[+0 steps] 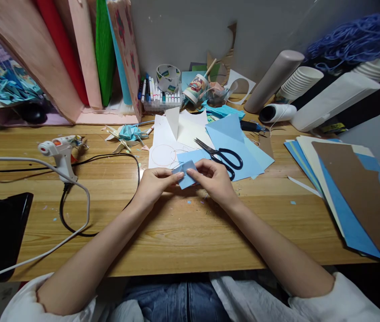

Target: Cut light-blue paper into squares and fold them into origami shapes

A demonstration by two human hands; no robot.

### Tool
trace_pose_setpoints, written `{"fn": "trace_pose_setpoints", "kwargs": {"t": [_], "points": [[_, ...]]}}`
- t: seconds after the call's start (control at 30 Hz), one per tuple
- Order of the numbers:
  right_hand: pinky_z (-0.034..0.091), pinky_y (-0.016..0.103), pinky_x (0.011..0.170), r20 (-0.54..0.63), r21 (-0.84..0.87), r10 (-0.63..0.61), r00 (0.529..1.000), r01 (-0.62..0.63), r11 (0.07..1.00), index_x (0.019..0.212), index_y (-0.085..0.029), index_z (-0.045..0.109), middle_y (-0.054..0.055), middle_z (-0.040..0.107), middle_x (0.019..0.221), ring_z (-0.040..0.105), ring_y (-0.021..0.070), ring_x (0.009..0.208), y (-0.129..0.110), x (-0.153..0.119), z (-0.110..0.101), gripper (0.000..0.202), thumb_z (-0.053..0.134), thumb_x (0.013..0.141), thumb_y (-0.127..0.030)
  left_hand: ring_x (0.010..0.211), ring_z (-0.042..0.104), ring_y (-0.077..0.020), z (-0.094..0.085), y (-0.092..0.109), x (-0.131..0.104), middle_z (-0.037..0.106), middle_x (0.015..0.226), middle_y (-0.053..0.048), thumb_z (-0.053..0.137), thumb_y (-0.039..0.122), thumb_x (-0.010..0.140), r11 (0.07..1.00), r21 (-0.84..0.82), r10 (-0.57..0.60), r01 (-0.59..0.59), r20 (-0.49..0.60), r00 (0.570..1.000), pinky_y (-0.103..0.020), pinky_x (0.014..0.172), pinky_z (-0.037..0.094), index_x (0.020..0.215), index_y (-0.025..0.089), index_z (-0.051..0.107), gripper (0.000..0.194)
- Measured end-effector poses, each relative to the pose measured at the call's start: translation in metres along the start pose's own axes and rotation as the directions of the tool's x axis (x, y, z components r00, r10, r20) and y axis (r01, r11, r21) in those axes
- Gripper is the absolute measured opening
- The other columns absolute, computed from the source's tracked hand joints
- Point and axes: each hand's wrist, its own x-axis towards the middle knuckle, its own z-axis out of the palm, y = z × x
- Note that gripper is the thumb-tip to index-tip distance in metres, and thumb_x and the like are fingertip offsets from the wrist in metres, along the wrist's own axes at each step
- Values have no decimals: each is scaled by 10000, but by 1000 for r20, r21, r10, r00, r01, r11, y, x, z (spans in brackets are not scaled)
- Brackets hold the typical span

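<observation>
A small folded piece of blue paper (186, 175) is held between both hands above the wooden table. My left hand (159, 182) pinches its left edge with thumb and fingers. On the other side, my right hand (215, 178) grips the upper right edge, thumb in front. Scissors with black handles (221, 156) lie just beyond my right hand, partly on blue paper sheets (235, 138). Behind my hands rests white paper (163, 134) with a drawn circle. Another flat blue piece (195, 155) lies partly hidden behind the held one.
At left stand a white glue gun (61, 156) with cables and a black phone-like slab (4, 228). Stacked blue, white and brown sheets (357, 188) overhang the table's right front edge. Markers (158, 91), a tape roll (168, 78) and paper cups (302, 82) line the back.
</observation>
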Motion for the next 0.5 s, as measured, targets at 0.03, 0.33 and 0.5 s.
{"fn": "trace_pose_setpoints", "kwargs": {"t": [0.03, 0.33, 0.5], "points": [[512, 265, 572, 1, 0, 2, 1000, -2, 1000, 695, -172, 580, 12, 613, 688, 592, 126, 631, 0, 0, 0, 151, 638, 730, -307, 557, 577, -121, 0, 0, 0, 658, 601, -30, 768, 396, 528, 1000, 1, 6, -6, 1, 1000, -242, 595, 470, 588, 132, 680, 285], [500, 266, 566, 4, -44, -3, 1000, 3, 999, 679, -177, 571, 9, 607, 673, 582, 126, 619, 0, -1, 1, 174, 636, 726, -332, 522, 570, -120, 2, -2, -1, 637, 550, -21, 773, 386, 526, 998, 48, 39, -37, -31, 999, -223, 533, 449, 531, 135, 642, 283], [515, 296, 610, -2, -17, 17, 1000, -17, 1000, 723, -175, 579, 26, 620, 708, 598, 142, 652, 3, 1, -2, 173, 624, 741, -341, 628, 608, -136, 1, 0, 0, 681, 677, -52, 710, 427, 618, 1000, 9, 26, -26, 41, 999, -261, 662, 491, 663, 136, 699, 295]]}}
